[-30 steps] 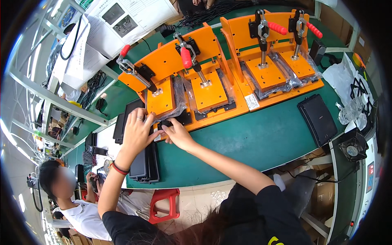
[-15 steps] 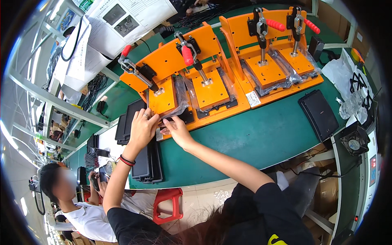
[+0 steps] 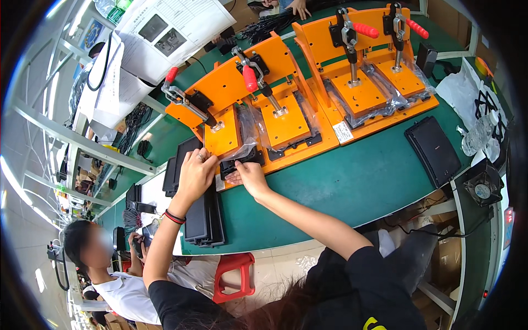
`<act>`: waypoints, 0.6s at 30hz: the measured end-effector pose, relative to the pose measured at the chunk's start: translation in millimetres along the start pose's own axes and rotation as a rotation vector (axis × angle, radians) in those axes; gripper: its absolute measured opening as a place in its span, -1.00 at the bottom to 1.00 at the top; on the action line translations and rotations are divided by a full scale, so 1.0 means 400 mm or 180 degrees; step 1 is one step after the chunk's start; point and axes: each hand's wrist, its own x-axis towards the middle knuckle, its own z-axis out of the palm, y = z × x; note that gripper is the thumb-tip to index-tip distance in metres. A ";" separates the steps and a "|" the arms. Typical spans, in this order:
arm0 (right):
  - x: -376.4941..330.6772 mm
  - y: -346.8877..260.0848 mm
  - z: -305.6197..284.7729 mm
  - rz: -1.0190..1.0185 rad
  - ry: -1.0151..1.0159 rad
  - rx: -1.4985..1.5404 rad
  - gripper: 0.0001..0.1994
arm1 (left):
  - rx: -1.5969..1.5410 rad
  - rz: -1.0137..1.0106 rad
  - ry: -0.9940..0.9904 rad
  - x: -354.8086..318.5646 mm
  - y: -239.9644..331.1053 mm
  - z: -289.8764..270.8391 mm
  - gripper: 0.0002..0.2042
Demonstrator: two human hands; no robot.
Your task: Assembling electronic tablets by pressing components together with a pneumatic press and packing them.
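Two orange jigs [image 3: 286,104], green bench [image 3: 352,187], workshop

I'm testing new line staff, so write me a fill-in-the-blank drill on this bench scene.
1. Both hands, the left hand and the right hand, meet at a small ____ part under clear plastic film.
2. The clamp fixtures are coloured ____.
3. The left wrist wears a ____ band.
4. The stool on the floor is ____.

Missing words: black; orange; red; red
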 end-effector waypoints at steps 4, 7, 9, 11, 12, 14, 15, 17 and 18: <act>-0.031 0.014 0.003 0.0279 0.0130 0.0156 -0.61 | 0.0127 0.0041 0.0007 0.004 -0.004 0.000 -0.91; -0.052 0.036 0.003 0.0458 0.0168 0.0346 -0.62 | 0.0172 -0.0028 0.0010 0.004 -0.004 -0.011 -0.90; -0.050 0.045 0.003 0.0453 0.0156 0.0326 -0.61 | 0.0165 -0.0074 -0.0143 0.001 -0.003 -0.020 -0.89; -0.043 0.050 0.002 0.0292 0.0113 0.0314 -0.63 | 0.0132 0.0124 -0.0124 -0.013 0.001 -0.021 -0.87; -0.040 0.051 0.002 0.0334 0.0175 0.0423 -0.64 | 0.0078 0.0210 -0.0133 -0.024 0.003 -0.017 -0.85; -0.037 0.051 -0.004 0.0196 0.0121 0.0261 -0.63 | -0.0235 -0.0145 0.0214 -0.056 0.003 0.005 -0.84; -0.036 0.049 -0.007 0.0355 0.0196 0.0232 -0.63 | -0.0473 -0.0554 0.0523 -0.072 -0.001 0.023 -0.84; -0.037 0.046 -0.014 0.0188 0.0136 0.0097 -0.63 | -0.1412 -0.2265 0.1116 -0.097 -0.026 0.064 -0.75; -0.036 0.045 -0.016 0.0315 0.0191 0.0144 -0.62 | -0.2292 -0.2677 0.1212 -0.107 -0.051 0.078 -0.69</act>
